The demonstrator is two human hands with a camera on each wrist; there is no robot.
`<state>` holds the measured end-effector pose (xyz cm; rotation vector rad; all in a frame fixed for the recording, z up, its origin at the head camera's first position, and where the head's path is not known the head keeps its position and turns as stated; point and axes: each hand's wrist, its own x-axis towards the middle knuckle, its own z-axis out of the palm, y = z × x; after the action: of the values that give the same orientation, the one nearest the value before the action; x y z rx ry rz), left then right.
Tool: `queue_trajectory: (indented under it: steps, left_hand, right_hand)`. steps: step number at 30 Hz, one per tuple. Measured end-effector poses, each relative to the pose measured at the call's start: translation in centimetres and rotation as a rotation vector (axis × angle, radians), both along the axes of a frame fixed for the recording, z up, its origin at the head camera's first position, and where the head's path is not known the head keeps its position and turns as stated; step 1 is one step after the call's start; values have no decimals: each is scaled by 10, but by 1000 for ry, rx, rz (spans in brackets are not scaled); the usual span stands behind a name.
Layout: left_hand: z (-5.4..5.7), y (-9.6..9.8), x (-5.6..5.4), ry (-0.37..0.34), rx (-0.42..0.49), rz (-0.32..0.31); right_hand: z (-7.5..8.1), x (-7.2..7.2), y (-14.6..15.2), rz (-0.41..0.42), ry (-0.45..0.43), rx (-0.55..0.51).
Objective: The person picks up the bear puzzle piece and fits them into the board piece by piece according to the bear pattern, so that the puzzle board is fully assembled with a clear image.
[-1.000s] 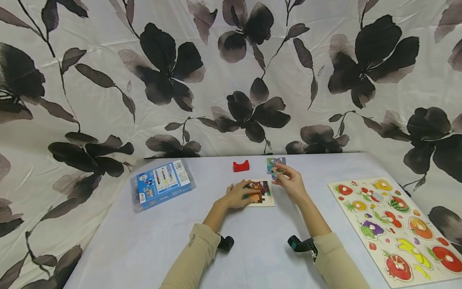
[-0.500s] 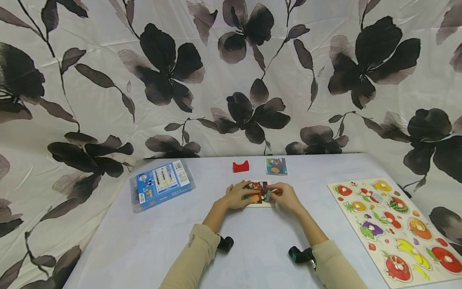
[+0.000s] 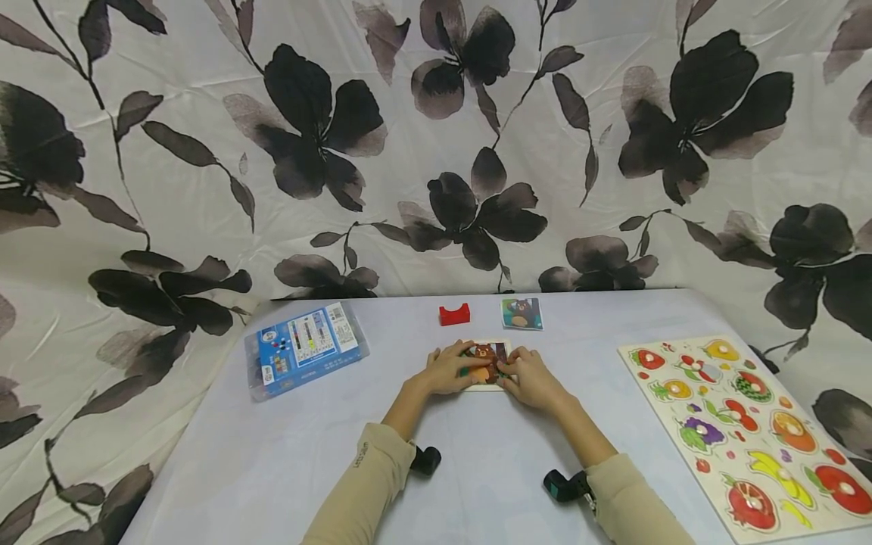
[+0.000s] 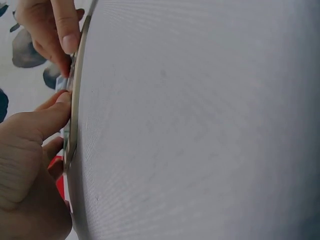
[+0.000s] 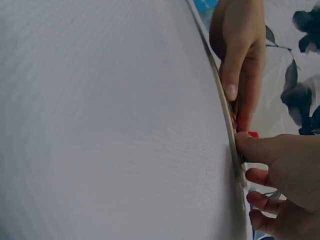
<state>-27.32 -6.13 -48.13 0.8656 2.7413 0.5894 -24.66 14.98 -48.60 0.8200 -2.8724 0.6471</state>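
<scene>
A small picture puzzle of a brown bear in a pale frame (image 3: 485, 350) lies mid-table between both hands. My left hand (image 3: 450, 369) rests on its left side, fingers extended across the picture. My right hand (image 3: 537, 382) is at its right side, thumb and fingertips pressing on the picture there. In the left wrist view, the left thumb (image 4: 62, 97) touches the front edge of the frame (image 4: 76, 100), with the right hand (image 4: 50, 22) above. The right wrist view shows the right thumb (image 5: 244, 140) on the same edge. The puzzle piece under the right fingers is hidden.
Behind the puzzle stand a red notched block (image 3: 454, 315) and a small square bear picture (image 3: 522, 313). A blue box in clear packaging (image 3: 306, 348) lies at left. A large fruit puzzle board (image 3: 739, 431) covers the right side. Floral cloth (image 3: 477, 151) hangs behind the table.
My right hand has brought a small puzzle piece from beside the square bear picture to the puzzle's right side and now presses there. The left hand has stayed in place.
</scene>
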Motion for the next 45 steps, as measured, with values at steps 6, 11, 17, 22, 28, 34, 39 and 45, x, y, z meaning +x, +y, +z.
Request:
queue_trajectory:
  steps: [6, 11, 17, 22, 28, 34, 39, 45]
  left_hand:
    - [0, -1, 0, -5, -6, 0]
    - [0, -1, -2, 0, -7, 2]
    - [-1, -2, -1, -4, -9, 7]
    - [0, -2, -1, -7, 1, 11]
    - [0, -2, -2, -11, -3, 20]
    - [0, -2, -1, -16, 8, 16]
    - [-2, -2, -2, -17, 32, 13]
    - [-7, -1, -2, 10, 52, 15]
  right_hand:
    - [3, 0, -3, 32, 0, 13]
    - [4, 0, -5, 17, 4, 4]
    - [0, -1, -4, 26, 22, -22]
    - [-5, -6, -1, -30, -40, -248]
    - [-6, -8, -4, -65, -78, -327]
    - [-2, -12, -8, -186, -134, -372]
    - [1, -16, -1, -155, -149, -334]
    - [-3, -12, 14, -27, -125, -302]
